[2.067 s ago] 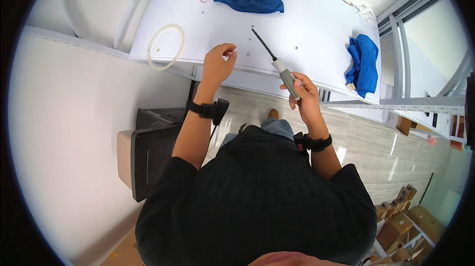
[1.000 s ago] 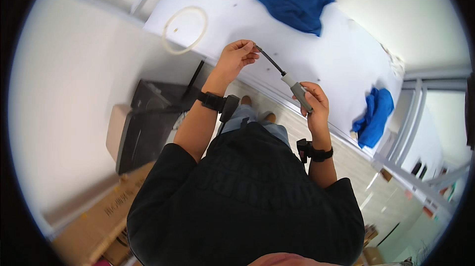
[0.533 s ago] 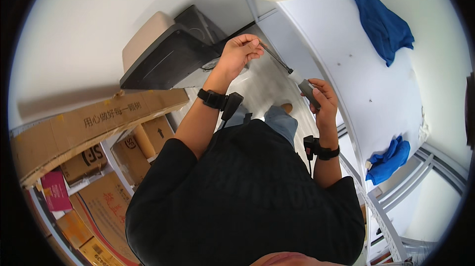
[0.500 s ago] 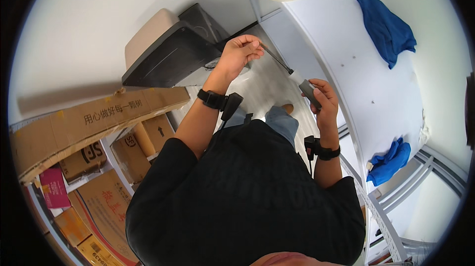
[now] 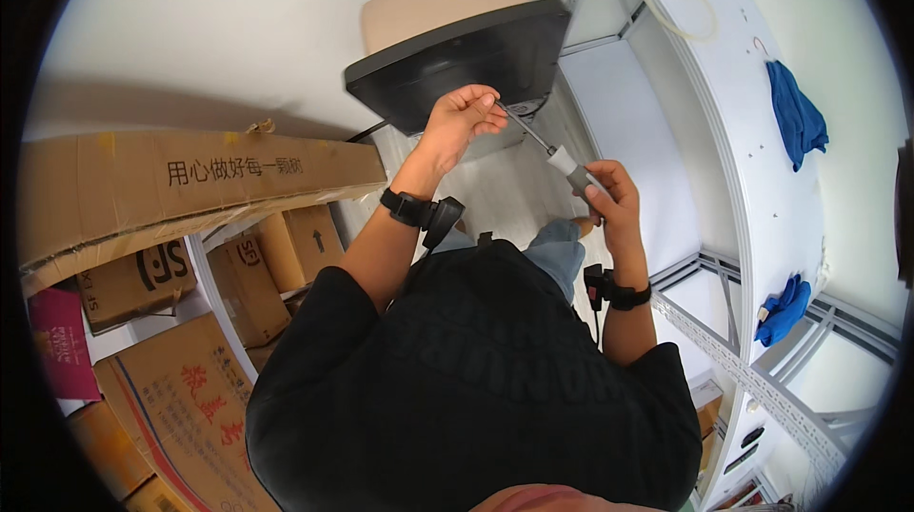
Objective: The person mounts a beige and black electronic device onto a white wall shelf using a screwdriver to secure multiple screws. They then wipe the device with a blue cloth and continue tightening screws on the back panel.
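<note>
Blue cloths (image 5: 798, 117) shifted right in view; right hand (image 5: 617, 200) wraps screwdriver (image 5: 572, 170) handle, left hand (image 5: 460, 124) pinches its tip; likely carrying; next move calls for steady grip.

The white tabletop (image 5: 792, 196) at three o'clock carries a pale ring (image 5: 698, 38) at 1:30, a blue cloth (image 5: 796, 117) at 2:30 and a blue bundle (image 5: 785, 310) at 3:30.

Black short-sleeved T-shirt (image 5: 466, 398) with dark lettering (image 5: 509, 355) across the chest; a black strap (image 5: 405, 208) with a boxy black module (image 5: 443, 223) at each wrist, a thin cable (image 5: 597, 324) below the right one; light-blue jeans (image 5: 556, 258); apparently a brown shoe (image 5: 583, 226).
</note>
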`<state>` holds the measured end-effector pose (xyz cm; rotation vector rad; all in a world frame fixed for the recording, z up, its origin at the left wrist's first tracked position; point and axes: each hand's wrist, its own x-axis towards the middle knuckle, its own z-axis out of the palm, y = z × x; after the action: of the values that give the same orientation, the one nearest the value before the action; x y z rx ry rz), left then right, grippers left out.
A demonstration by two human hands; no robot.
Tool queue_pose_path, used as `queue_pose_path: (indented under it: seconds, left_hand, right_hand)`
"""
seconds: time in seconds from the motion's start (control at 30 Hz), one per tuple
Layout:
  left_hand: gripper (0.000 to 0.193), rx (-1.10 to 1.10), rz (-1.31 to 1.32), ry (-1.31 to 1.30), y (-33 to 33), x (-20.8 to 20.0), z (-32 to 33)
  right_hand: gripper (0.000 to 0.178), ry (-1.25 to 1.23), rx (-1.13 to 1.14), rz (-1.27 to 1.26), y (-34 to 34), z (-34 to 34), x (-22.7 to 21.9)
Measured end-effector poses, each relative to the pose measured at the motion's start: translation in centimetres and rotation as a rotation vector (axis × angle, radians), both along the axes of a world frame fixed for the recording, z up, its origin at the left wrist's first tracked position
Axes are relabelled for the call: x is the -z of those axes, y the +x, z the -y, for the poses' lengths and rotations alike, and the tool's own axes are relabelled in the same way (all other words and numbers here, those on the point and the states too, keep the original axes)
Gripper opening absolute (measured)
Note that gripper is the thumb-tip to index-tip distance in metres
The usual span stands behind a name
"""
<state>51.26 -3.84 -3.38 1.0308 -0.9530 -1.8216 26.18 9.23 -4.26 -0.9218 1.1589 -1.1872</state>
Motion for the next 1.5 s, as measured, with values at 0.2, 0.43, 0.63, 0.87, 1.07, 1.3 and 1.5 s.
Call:
queue_pose_path:
  seconds: [0.2, 0.43, 0.63, 0.87, 1.07, 1.3, 1.5]
  left_hand:
    - [0.019, -0.070, -0.274, 0.029, 8.6, 0.2, -0.3]
    - [0.024, -0.110, -0.196, 0.096, 13.8, 0.5, 0.1]
    - [0.017, -0.089, 0.232, -0.065, 18.2, 0.6, -0.4]
    - [0.051, -0.413, 0.632, -0.833, 17.3, -1.6, 1.9]
    - [0.052, -0.251, 0.770, -1.037, 16.9, -1.3, 3.9]
    - [0.050, -0.261, 0.759, -0.948, 16.9, -1.2, 3.9]
    - [0.050, -0.312, 0.749, -0.950, 16.7, -1.2, 3.6]
  right_hand:
    - [0.030, 0.064, -0.064, 0.193, 11.0, -0.4, -1.1]
    - [0.025, 0.100, 0.011, 0.219, 18.6, -0.4, -2.0]
    - [0.025, 0.109, 0.036, 0.257, 21.4, -0.4, -1.5]
    - [0.024, 0.082, 0.059, 0.246, 22.9, -0.1, -1.6]
    - [0.024, 0.054, 0.062, 0.224, 23.7, 0.2, -1.5]
    - [0.039, -0.050, 0.111, -0.083, 25.3, 0.0, -3.3]
    - [0.054, -0.317, 0.202, -0.651, 25.9, -0.6, -4.2]
